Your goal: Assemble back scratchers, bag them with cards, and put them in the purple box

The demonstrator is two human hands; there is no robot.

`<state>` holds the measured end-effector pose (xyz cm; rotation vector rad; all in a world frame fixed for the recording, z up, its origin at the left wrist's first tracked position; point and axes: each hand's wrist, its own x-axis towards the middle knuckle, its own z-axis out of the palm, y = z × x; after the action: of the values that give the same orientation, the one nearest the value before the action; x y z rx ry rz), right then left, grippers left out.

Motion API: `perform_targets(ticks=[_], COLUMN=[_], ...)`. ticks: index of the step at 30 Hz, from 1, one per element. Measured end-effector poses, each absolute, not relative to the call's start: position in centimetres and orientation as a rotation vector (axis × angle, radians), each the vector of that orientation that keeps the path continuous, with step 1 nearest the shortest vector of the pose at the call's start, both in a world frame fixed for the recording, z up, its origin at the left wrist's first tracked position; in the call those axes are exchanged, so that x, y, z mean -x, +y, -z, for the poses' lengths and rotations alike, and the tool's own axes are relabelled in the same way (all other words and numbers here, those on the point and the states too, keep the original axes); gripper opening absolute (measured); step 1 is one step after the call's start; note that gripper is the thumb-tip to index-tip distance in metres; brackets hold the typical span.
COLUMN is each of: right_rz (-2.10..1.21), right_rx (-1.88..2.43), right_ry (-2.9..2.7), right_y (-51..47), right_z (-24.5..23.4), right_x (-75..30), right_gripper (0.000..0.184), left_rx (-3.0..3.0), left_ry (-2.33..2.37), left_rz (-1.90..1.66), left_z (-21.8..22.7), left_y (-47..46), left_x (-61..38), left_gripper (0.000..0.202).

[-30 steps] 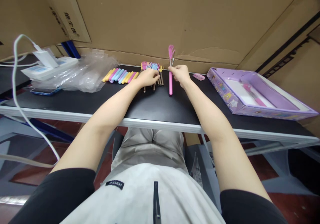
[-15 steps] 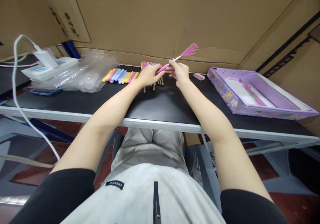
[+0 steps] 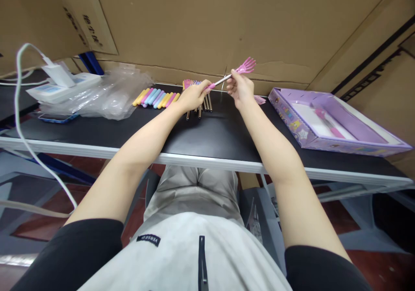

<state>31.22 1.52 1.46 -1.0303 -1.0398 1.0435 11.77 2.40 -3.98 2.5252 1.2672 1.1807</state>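
A pink back scratcher (image 3: 247,65) with a claw-shaped head and a silver telescopic shaft is held above the black table (image 3: 207,131). My left hand (image 3: 193,96) is closed round its pink handle. My right hand (image 3: 240,87) pinches the shaft close to the claw head. Behind my left hand lies a row of other scratchers (image 3: 199,85) with coloured heads. To their left lies a row of pastel handles (image 3: 156,98) in yellow, pink and blue.
A purple gift box (image 3: 327,120) stands open at the right with a pink item inside. Crumpled clear plastic bags (image 3: 106,94) lie at the left beside a white power strip (image 3: 61,85) with a charger and cable. Cardboard sheets (image 3: 207,23) wall the back.
The scratcher went from upright in my right hand to tilted between both hands. My left hand took its handle, and my right hand slid out toward the claw head, lengthening the shaft.
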Motion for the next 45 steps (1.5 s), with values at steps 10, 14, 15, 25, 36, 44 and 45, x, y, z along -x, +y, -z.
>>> perform_targets(ticks=[10, 14, 15, 25, 36, 44, 45], right_rz=[-1.003, -1.030, -1.031, -1.071, -1.044, -0.911, -0.915], right_rx=[1.061, 1.087, 1.091, 1.083, 1.101, 1.050, 1.041], right_ry=[-1.025, -1.097, -1.121, -1.128, -1.138, -0.946, -0.891], right_y=[2.4, 1.4, 1.3, 1.1, 1.2, 4.5, 4.8], right_z=[-1.4, -1.6, -1.6, -1.1, -1.0, -1.9, -2.0], right_x=[-32.7, -31.9, -31.8, -31.3, -31.0, -36.8, -37.8], right_gripper=[0.038, 0.042, 0.044, 0.050, 0.048, 0.048, 0.047], left_rx=[-2.517, -2.520, -2.518, -2.532, -2.500, -2.364, -2.346], left_ry=[1.348, 1.346, 1.349, 1.377, 1.412, 1.561, 1.605], left_rz=[-1.138, -1.142, -1.142, -1.096, -1.083, -1.102, -1.083], left_z=[3.7, 3.6, 3.6, 3.5, 2.9, 2.7, 2.7], left_y=[2.0, 2.1, 2.1, 2.2, 3.0, 4.6, 4.8], left_x=[-11.9, -11.7, -11.7, -11.7, -10.9, -5.4, -4.8], left_gripper=[0.037, 0.035, 0.034, 0.024, 0.018, 0.012, 0.012])
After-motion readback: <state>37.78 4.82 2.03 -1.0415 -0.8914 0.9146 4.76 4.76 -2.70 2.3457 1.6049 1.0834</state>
